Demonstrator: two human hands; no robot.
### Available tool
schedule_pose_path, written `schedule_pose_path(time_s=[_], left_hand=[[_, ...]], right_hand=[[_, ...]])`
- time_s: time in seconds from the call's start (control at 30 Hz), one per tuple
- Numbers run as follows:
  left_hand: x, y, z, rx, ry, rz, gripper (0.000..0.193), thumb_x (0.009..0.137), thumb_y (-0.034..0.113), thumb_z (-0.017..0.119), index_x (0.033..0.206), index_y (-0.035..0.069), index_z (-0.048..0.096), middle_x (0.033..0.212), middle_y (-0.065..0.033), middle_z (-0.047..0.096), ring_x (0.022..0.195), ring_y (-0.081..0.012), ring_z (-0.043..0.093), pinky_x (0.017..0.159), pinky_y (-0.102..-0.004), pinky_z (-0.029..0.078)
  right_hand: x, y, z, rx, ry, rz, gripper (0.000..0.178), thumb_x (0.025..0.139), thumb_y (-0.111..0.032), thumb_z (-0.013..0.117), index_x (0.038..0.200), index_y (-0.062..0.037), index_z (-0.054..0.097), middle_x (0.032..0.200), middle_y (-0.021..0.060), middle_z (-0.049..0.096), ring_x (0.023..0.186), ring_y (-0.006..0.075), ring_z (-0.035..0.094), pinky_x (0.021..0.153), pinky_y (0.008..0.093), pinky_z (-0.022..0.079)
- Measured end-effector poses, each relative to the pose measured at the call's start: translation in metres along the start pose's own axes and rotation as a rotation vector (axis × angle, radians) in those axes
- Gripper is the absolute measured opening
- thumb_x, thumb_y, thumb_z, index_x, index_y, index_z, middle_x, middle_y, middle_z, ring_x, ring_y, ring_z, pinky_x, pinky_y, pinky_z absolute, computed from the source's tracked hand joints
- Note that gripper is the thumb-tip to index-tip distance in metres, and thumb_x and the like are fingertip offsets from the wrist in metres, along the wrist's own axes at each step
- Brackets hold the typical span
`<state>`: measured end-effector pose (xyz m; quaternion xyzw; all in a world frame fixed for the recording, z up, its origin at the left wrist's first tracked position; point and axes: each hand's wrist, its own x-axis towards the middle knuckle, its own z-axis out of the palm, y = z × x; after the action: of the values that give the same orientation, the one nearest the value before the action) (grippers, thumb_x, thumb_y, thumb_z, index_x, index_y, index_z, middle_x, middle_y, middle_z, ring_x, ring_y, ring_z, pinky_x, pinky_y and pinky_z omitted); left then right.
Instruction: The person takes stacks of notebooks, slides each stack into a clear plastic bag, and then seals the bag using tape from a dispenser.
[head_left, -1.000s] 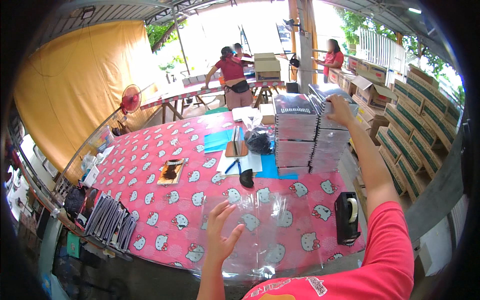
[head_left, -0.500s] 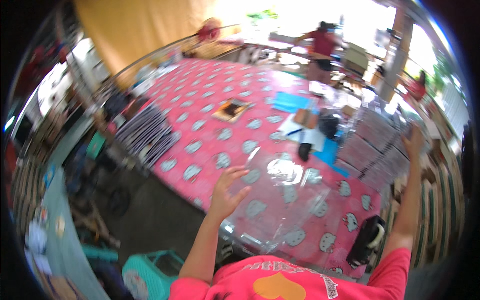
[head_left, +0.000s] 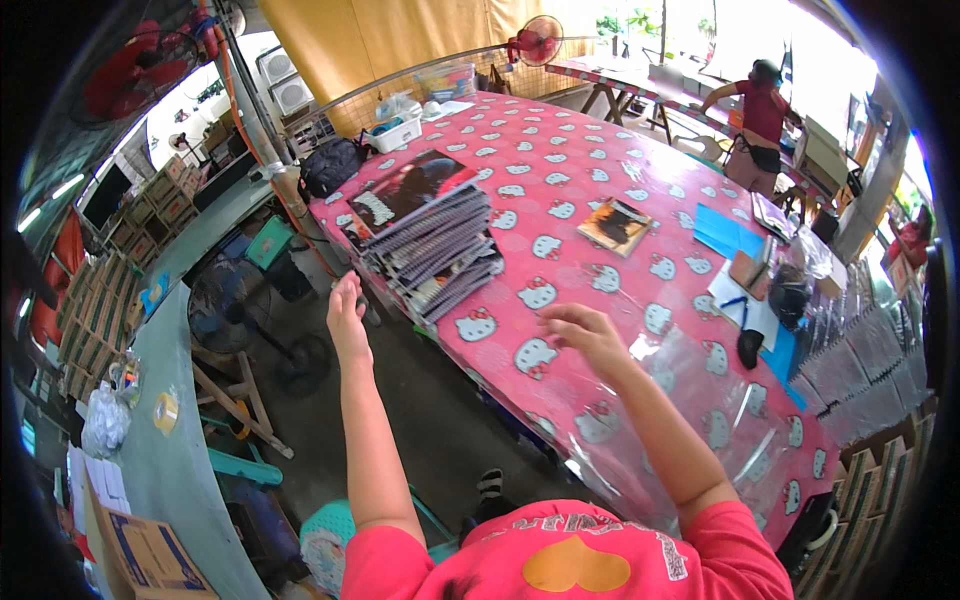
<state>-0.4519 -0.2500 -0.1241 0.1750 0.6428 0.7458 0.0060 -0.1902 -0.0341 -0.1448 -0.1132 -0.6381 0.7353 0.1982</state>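
My left hand (head_left: 349, 318) is raised past the table's near-left edge, fingers stretched and nothing in it. Closest to it is a stack of spiral-bound notebooks (head_left: 445, 245) with dark picture covers, piled unevenly on the table's left corner. My right hand (head_left: 590, 343) hovers above the pink patterned tablecloth (head_left: 540, 290), its fingers loosely extended and holding nothing. Under my right forearm lies a clear plastic sheet or bag (head_left: 690, 430). A single notebook with a brown and orange cover (head_left: 615, 227) lies flat farther across the table.
Blue folders (head_left: 727, 232), papers and a black tape-like object (head_left: 750, 348) lie to the right, beside plastic-wrapped spiral-bound stacks (head_left: 865, 360). A black bag (head_left: 332, 166) and white basket (head_left: 397, 133) stand far left. A floor fan (head_left: 235, 310) stands left; another person (head_left: 762, 125) works behind.
My view has turned left. My right hand has left the wrapped stacks at the right and come over the table; my left hand has moved from the clear plastic toward the notebook stack.
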Motion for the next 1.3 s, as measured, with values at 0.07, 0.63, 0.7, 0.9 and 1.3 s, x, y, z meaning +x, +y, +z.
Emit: schedule_pose_path(time_s=[0.07,0.63,0.7,0.9,1.3], left_hand=[[0.056,-0.001,-0.004,0.025,-0.036,0.035,0.048,0.089,0.041,0.052,0.118,0.003,0.055,0.118,-0.0036,0.054,0.111,-0.0166,0.047,0.093,-0.0303,0.034],[0.31,-0.018,0.075,0.845,-1.02,-0.059,0.08,0.064,0.067,0.066,0.11,0.002,0.062,0.105,-0.0103,0.063,0.096,-0.0215,0.058,0.082,-0.0338,0.043],[0.322,-0.027,0.073,0.816,-1.011,-0.045,0.08,0.063,0.068,0.067,0.106,0.001,0.064,0.102,-0.011,0.064,0.094,-0.0219,0.059,0.08,-0.0343,0.044],[0.3,-0.003,0.106,0.945,-1.046,-0.005,0.085,0.056,0.071,0.069,0.1,-0.003,0.065,0.098,-0.0138,0.065,0.088,-0.0249,0.062,0.074,-0.0363,0.047],[0.27,-0.004,0.102,0.62,-1.123,-0.142,0.085,0.063,0.072,0.062,0.101,-0.003,0.064,0.092,-0.0146,0.064,0.085,-0.0258,0.061,0.077,-0.0361,0.047]], right_hand=[[0.051,0.005,0.051,0.217,-0.032,0.029,0.036,0.089,-0.016,0.055,0.119,0.0031,0.05,0.108,0.0108,0.058,0.099,0.0174,0.056,0.082,0.0321,0.048],[0.229,-0.026,0.157,0.814,0.354,0.175,0.074,0.082,-0.033,0.065,0.13,0.0056,0.024,0.129,0.0213,0.027,0.111,0.0348,0.042,0.089,0.0449,0.046],[0.235,-0.018,0.153,0.892,0.322,0.127,0.086,0.08,-0.031,0.067,0.134,0.0063,0.012,0.131,0.0227,0.021,0.118,0.0387,0.034,0.092,0.0476,0.044],[0.239,-0.02,0.134,0.609,0.384,0.24,0.045,0.071,-0.051,0.07,0.089,-0.0125,0.055,0.088,0.0057,0.057,0.077,0.0188,0.052,0.06,0.0301,0.042],[0.222,-0.001,0.105,0.736,0.319,0.091,0.03,0.079,-0.02,0.065,0.098,-0.0007,0.054,0.091,0.0135,0.064,0.076,0.0259,0.065,0.072,0.0455,0.054]])
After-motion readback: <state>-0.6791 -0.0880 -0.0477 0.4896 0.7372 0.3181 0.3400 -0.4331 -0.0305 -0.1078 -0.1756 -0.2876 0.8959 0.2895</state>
